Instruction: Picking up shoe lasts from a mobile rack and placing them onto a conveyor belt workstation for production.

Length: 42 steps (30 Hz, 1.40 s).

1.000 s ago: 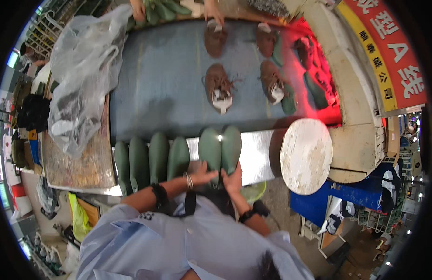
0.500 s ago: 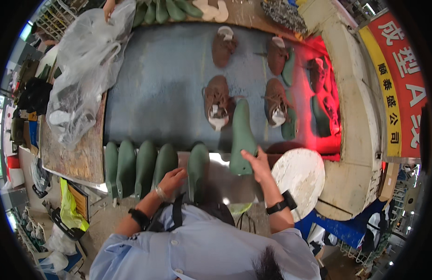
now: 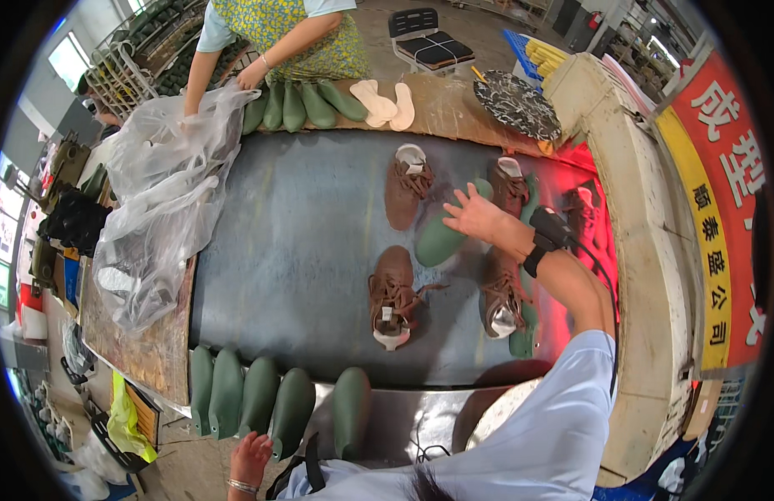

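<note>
My right hand [image 3: 479,215] is stretched far over the dark conveyor belt [image 3: 295,250], its fingers spread. Beneath and beside it lies a green shoe last [image 3: 439,243], tilted on the belt, and my palm partly covers it. Whether they touch, I cannot tell. Two brown lace-up shoes, a far one [image 3: 408,190] and a near one [image 3: 393,292], rest to the left of that last. Low in the view, my left hand [image 3: 251,457] is empty with loosely bent fingers. It is nearest to a row of upright green lasts [image 3: 259,392] along the near edge; one more last [image 3: 351,409] stands apart.
More brown shoes [image 3: 504,292] and lasts sit by a red-lit machine opening [image 3: 583,217] on the right. Across the belt a person [image 3: 291,42] handles a clear plastic sheet [image 3: 165,192]. Green lasts [image 3: 293,107] and pale foot-shaped pieces [image 3: 401,107] lie on the far ledge.
My right hand has carried the green last from the near edge out onto the belt and opened off it. My left hand has drawn back toward me. The view has tilted up.
</note>
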Tool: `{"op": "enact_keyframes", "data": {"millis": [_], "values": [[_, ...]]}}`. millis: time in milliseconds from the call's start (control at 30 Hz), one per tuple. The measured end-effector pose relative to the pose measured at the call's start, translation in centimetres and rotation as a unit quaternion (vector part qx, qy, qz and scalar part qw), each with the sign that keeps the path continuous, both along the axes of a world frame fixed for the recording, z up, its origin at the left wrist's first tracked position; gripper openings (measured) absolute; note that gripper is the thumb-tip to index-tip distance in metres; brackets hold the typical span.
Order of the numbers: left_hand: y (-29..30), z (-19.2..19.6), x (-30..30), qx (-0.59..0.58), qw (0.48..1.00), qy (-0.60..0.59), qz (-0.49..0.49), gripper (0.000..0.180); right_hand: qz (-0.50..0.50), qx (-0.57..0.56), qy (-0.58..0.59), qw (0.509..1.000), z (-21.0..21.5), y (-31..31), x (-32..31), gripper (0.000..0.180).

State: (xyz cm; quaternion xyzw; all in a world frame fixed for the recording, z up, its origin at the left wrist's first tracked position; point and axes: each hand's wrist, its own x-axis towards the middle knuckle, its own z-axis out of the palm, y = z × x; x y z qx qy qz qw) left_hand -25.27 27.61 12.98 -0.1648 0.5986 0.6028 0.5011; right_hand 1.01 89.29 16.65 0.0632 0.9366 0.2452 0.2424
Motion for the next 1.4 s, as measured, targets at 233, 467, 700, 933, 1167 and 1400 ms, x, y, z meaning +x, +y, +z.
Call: {"op": "enact_keyframes", "data": {"millis": [233,467,700,933,1167,1400], "values": [[2.1,-2.6,0.0,-0.024,0.997,-0.072,-0.036,0.034,0.271,-0.030,0.218,0.937,1.4,5.0,-10.1,0.038],[3.2,-4.1,-0.8,-0.021,0.990,-0.022,-0.141,0.046,0.419,-0.080,0.314,0.848,-6.8,10.0,-18.3,0.003],[4.9,-3.7,-1.3,-0.130,0.985,-0.081,-0.079,0.038,-0.208,-0.112,0.382,0.893,-13.2,6.0,-21.3,0.026],[5.3,-4.8,-2.9,-0.096,0.988,-0.067,-0.106,0.039,-0.198,-0.102,0.317,0.922,-17.3,1.6,-19.9,0.049],[3.1,-5.9,-2.8,-0.078,0.989,-0.045,-0.119,0.042,-0.273,-0.062,0.283,0.917,-16.4,4.7,-14.9,0.049],[3.6,-8.2,-2.8,-0.011,0.993,-0.101,-0.061,0.030,-0.336,-0.197,0.283,0.876,-14.3,3.3,-11.6,0.043]]}}
